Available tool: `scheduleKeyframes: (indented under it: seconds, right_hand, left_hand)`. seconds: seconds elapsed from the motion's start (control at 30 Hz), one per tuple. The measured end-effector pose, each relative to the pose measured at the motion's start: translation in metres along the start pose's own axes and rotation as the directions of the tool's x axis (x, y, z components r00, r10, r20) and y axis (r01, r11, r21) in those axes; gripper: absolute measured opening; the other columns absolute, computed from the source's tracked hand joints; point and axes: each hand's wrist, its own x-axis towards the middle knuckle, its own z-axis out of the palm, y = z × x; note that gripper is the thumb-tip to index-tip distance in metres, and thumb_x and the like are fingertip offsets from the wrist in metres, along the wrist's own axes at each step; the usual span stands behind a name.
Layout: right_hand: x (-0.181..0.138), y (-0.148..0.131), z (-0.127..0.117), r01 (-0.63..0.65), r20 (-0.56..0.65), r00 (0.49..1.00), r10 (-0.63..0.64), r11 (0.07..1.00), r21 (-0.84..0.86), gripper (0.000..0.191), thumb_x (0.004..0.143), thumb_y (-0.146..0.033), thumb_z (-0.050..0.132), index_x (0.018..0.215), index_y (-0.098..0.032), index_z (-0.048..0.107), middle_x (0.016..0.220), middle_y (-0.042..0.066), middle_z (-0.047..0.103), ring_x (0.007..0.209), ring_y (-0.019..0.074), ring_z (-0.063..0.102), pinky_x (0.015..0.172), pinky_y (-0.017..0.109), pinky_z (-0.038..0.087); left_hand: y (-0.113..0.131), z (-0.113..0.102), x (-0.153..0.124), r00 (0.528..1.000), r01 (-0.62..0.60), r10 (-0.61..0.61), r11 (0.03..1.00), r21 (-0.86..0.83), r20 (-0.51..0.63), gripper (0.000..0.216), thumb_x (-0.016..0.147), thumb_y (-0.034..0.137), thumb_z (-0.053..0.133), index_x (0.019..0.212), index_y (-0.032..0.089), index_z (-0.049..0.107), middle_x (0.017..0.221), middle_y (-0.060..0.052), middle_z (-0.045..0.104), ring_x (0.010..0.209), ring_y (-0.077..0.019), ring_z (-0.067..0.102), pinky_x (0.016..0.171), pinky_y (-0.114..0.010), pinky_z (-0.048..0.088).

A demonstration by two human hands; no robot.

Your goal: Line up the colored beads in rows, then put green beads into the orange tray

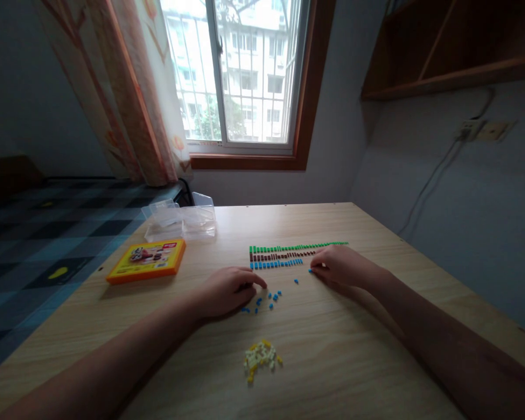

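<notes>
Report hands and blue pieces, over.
Left hand rests by the loose blue pieces, grip unclear. Right hand at one blue piece past the end of the blue row, grip unclear. Yellow pile sits nearer, apart.

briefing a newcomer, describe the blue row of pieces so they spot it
On the wooden table below the window lie three straight rows of tiny pieces. The blue row is nearest the person and shortest; the brown row and green row lie beyond it.
</notes>
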Motion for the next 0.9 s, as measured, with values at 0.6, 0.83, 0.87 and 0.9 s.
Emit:
scheduleKeyframes:
  seconds: [0.6, 0.83, 0.87, 0.9]
  right_hand:
    - [0.000, -0.007, 0.002, 0.017, -0.037, 0.999, -0.013, 0.993, 0.114, 0.017, 0.087, -0.020, 0.063, 0.083, -0.024, 0.078, 0.086, 0.002, 0.075, 0.073, 0.0163, 0.064, 0.065, 0.025, 0.039]
    - [-0.001, -0.008, -0.005, 0.014, 0.005, 1.000, -0.014, 1.000, 0.001, 0.020, 0.088, -0.018, 0.058, 0.079, -0.021, 0.075, 0.085, 0.004, 0.075, 0.072, 0.0164, 0.063, 0.061, 0.026, 0.034]
    - [-0.001, -0.008, -0.005, 0.004, 0.016, 1.000, -0.004, 1.000, -0.027, 0.020, 0.089, -0.019, 0.058, 0.078, -0.021, 0.075, 0.085, 0.004, 0.075, 0.072, 0.0165, 0.063, 0.060, 0.026, 0.033]
    - [-0.001, -0.009, -0.005, -0.006, 0.026, 1.000, 0.008, 0.999, -0.054, 0.020, 0.089, -0.019, 0.058, 0.078, -0.021, 0.074, 0.085, 0.005, 0.075, 0.072, 0.0165, 0.063, 0.060, 0.026, 0.032]
  left_hand:
    - [0.000, -0.001, 0.000, 1.000, 0.022, -0.023, 1.000, 0.015, 0.022, 0.033, 0.088, 0.019, 0.053, 0.111, 0.027, 0.075, 0.103, -0.005, 0.074, 0.093, -0.0195, 0.066, 0.085, -0.032, 0.050]
    - [0.000, -0.001, 0.000, 1.000, 0.024, -0.024, 1.000, 0.019, 0.020, 0.032, 0.089, 0.019, 0.053, 0.110, 0.027, 0.075, 0.105, -0.005, 0.074, 0.096, -0.0200, 0.066, 0.086, -0.032, 0.051]
    - [0.000, -0.001, 0.000, 1.000, 0.021, -0.022, 1.000, 0.021, 0.021, 0.032, 0.089, 0.019, 0.053, 0.110, 0.027, 0.075, 0.105, -0.005, 0.074, 0.096, -0.0198, 0.066, 0.086, -0.032, 0.051]
    - [-0.001, -0.001, 0.000, 1.000, 0.018, -0.019, 1.000, 0.022, 0.021, 0.032, 0.089, 0.019, 0.053, 0.109, 0.027, 0.075, 0.105, -0.005, 0.074, 0.095, -0.0196, 0.066, 0.085, -0.031, 0.051]
